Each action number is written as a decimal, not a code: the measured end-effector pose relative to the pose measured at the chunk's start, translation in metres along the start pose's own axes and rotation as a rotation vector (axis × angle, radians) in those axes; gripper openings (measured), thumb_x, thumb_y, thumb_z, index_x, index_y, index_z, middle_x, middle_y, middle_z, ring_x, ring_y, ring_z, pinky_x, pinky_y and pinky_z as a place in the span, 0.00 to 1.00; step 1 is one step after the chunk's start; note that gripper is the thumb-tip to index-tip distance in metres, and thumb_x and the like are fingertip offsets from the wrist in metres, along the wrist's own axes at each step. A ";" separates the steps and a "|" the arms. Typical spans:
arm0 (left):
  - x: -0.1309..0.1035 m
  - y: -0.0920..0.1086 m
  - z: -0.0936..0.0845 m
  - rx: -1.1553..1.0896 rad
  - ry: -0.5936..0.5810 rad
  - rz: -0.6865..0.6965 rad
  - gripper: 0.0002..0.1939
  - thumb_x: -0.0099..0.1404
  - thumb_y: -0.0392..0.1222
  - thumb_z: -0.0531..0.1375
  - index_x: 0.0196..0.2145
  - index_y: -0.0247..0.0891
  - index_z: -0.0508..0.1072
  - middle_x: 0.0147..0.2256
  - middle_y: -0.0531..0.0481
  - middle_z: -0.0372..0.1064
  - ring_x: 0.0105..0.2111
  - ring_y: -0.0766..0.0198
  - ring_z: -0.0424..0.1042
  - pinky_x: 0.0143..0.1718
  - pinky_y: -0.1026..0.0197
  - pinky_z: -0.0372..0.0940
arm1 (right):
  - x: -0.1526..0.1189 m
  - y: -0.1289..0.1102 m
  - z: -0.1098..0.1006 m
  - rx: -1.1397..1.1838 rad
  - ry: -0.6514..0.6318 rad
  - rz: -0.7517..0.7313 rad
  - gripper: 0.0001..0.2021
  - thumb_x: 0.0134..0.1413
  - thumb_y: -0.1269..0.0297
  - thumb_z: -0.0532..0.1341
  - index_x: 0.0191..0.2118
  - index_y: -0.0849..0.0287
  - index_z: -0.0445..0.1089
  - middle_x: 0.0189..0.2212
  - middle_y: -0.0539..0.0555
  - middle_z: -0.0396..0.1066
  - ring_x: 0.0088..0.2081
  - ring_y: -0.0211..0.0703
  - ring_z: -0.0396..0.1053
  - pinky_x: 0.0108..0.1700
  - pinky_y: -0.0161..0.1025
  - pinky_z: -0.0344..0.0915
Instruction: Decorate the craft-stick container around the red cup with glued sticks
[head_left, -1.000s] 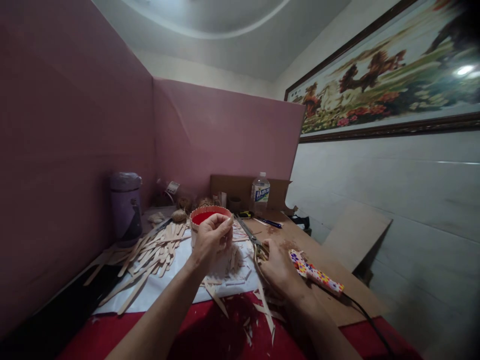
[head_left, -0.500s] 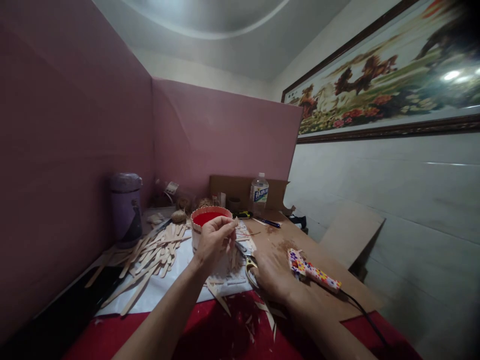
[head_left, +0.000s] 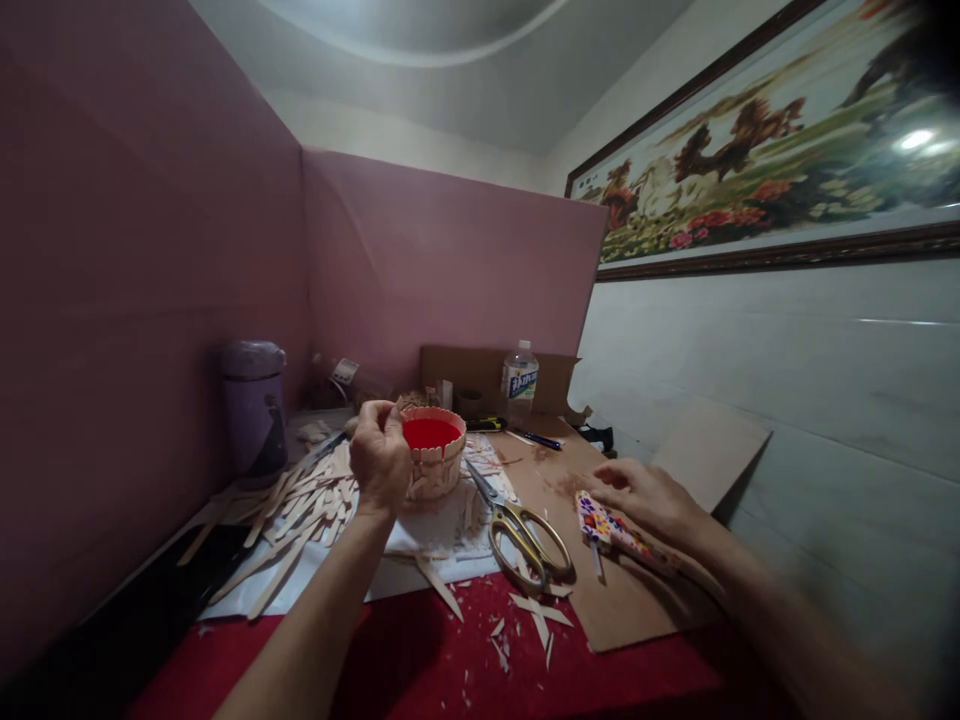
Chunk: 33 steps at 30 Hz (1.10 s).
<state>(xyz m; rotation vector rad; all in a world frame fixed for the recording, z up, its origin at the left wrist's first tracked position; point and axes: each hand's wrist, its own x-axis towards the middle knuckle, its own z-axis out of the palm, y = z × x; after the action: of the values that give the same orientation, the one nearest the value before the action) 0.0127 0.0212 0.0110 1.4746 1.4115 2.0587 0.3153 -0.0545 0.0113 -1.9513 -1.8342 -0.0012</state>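
My left hand (head_left: 379, 458) is closed in a pinch on a small piece of craft stick, mostly hidden by the fingers. It is at the left side of a round basket (head_left: 436, 472) faced with short wooden pieces, red inside. My right hand (head_left: 641, 492), slightly blurred, is over the flower-patterned glue gun (head_left: 619, 538) with its fingers stretched out and apart. The glue gun lies on cardboard, nozzle pointing toward me. Between my hands, scissors with gold handles (head_left: 525, 545) rest with their blades pointing toward the basket.
Many craft sticks (head_left: 319, 510) are heaped on white paper at the left, beside a purple cup (head_left: 255, 410). Wood scraps (head_left: 538, 612) litter the red cloth. A clear bottle (head_left: 520, 385) and a blue pen (head_left: 541, 440) are at the back.
My right hand has let go of the scissors and moved right to the glue gun. My left hand has drawn back left from in front of the basket.
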 end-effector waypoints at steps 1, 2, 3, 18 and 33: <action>0.004 -0.005 -0.001 0.029 0.008 -0.006 0.05 0.63 0.42 0.55 0.30 0.41 0.66 0.28 0.51 0.67 0.29 0.62 0.66 0.30 0.64 0.57 | 0.000 0.002 0.004 0.048 0.031 -0.011 0.11 0.53 0.63 0.58 0.37 0.61 0.75 0.38 0.61 0.76 0.40 0.49 0.72 0.39 0.39 0.64; 0.007 -0.010 -0.002 0.048 0.018 -0.008 0.04 0.62 0.40 0.55 0.30 0.41 0.66 0.28 0.51 0.67 0.29 0.62 0.67 0.30 0.64 0.56 | 0.000 -0.001 0.008 0.108 0.054 -0.041 0.11 0.54 0.63 0.57 0.37 0.62 0.75 0.38 0.60 0.75 0.39 0.48 0.72 0.39 0.39 0.64; 0.010 -0.014 -0.003 0.069 0.029 -0.010 0.03 0.62 0.39 0.55 0.30 0.41 0.66 0.27 0.51 0.67 0.29 0.61 0.66 0.30 0.63 0.56 | 0.001 -0.009 0.011 0.177 0.067 -0.094 0.11 0.55 0.64 0.57 0.37 0.62 0.75 0.38 0.60 0.74 0.38 0.47 0.72 0.40 0.39 0.65; 0.023 -0.045 0.003 0.081 0.115 0.033 0.04 0.62 0.41 0.55 0.31 0.40 0.66 0.29 0.50 0.66 0.31 0.60 0.66 0.35 0.60 0.60 | 0.069 -0.158 0.052 0.230 -0.197 -0.565 0.07 0.46 0.78 0.60 0.28 0.61 0.74 0.24 0.49 0.70 0.28 0.37 0.64 0.29 0.32 0.53; -0.002 0.015 -0.008 -0.191 -0.188 0.207 0.06 0.66 0.42 0.53 0.35 0.38 0.67 0.34 0.50 0.70 0.35 0.64 0.69 0.38 0.62 0.61 | 0.052 -0.177 -0.010 0.550 -0.465 -0.213 0.09 0.51 0.75 0.54 0.23 0.61 0.65 0.12 0.43 0.58 0.12 0.30 0.56 0.12 0.27 0.54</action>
<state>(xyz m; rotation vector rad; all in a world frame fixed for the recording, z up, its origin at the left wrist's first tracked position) 0.0111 0.0079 0.0217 1.7392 1.0000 2.0398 0.1569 -0.0075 0.0937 -1.4376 -2.0285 0.8585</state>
